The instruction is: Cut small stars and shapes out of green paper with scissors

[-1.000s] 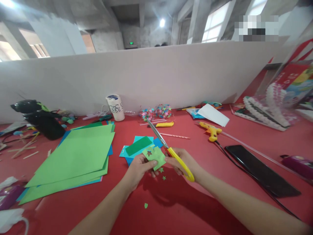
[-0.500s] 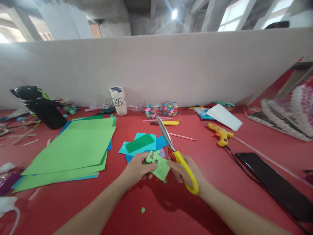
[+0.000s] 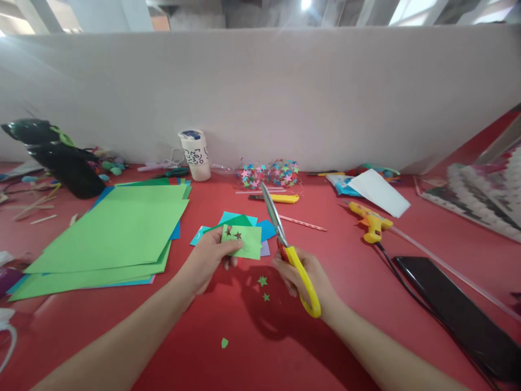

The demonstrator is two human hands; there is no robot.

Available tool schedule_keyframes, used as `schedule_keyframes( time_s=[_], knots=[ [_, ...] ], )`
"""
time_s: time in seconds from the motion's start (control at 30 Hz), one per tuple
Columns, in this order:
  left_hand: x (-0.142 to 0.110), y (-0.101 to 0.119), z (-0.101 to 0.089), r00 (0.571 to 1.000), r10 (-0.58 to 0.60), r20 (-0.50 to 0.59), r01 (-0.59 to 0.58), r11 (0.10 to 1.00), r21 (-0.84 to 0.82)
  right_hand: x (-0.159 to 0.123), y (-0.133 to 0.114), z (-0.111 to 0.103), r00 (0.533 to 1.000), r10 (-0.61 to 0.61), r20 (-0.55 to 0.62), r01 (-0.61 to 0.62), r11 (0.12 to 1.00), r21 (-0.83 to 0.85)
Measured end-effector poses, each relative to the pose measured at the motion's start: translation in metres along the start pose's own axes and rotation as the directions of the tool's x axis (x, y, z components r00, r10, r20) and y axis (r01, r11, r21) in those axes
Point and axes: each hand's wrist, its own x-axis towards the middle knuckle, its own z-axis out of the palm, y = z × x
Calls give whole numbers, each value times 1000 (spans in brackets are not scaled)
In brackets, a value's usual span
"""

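My left hand (image 3: 209,258) pinches a small light green paper piece (image 3: 251,243) with two star-shaped holes near its left side. In my right hand (image 3: 307,279) are scissors (image 3: 299,277) with yellow handles, their blades pointing up and away, apart from the paper. Two small cut-out stars, a larger green star (image 3: 262,281) and a smaller green star (image 3: 266,297), lie on the red table between my hands. Closer to me lies a tiny green scrap (image 3: 224,342). Behind my left hand, blue and dark green paper pieces (image 3: 240,219) overlap.
Large green sheets (image 3: 118,228) are stacked at left, near a black bottle (image 3: 61,157). A patterned cup (image 3: 195,156), star confetti (image 3: 266,174) and a yellow utility knife (image 3: 280,199) stand or lie at the back. To the right are a glue gun (image 3: 370,221) and black phone-like slab (image 3: 451,309).
My right fingers have come off the green paper, which has moved left and turned flatter in my left hand. Two green stars now lie on the table. The view has tilted down.
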Motion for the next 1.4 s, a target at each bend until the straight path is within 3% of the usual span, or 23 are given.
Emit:
schedule_keyframes(
  time_s=[0.27,0.4,0.67,0.87,0.97,1.1,1.23,1.4],
  knots=[
    [-10,-6,14,997,65,35,-60,991,-122,-6,-2,4,1000,-21,22,21,999,26],
    [-14,-13,12,983,28,183,-13,996,-85,-9,-2,7,1000,-17,-20,17,1000,7],
    [-14,-18,15,983,-45,178,60,995,-81,-16,-15,13,999,-5,-32,3,999,-54],
    [-17,-25,20,939,-134,317,189,970,-150,-17,-5,13,994,-90,-61,85,993,-80],
    [-16,-24,20,967,-98,235,123,988,-94,-17,1,10,991,-130,-41,125,987,-97],
    [-9,-13,7,998,66,13,-65,996,-53,-14,-1,-1,988,-139,66,146,983,-115],
    [-2,2,-10,968,177,-176,-197,975,-104,-10,-6,-15,974,-139,180,175,963,-204],
    [-2,14,-18,936,256,-242,-279,958,-67,-5,-6,-26,962,-72,265,191,869,-457]
  ],
)
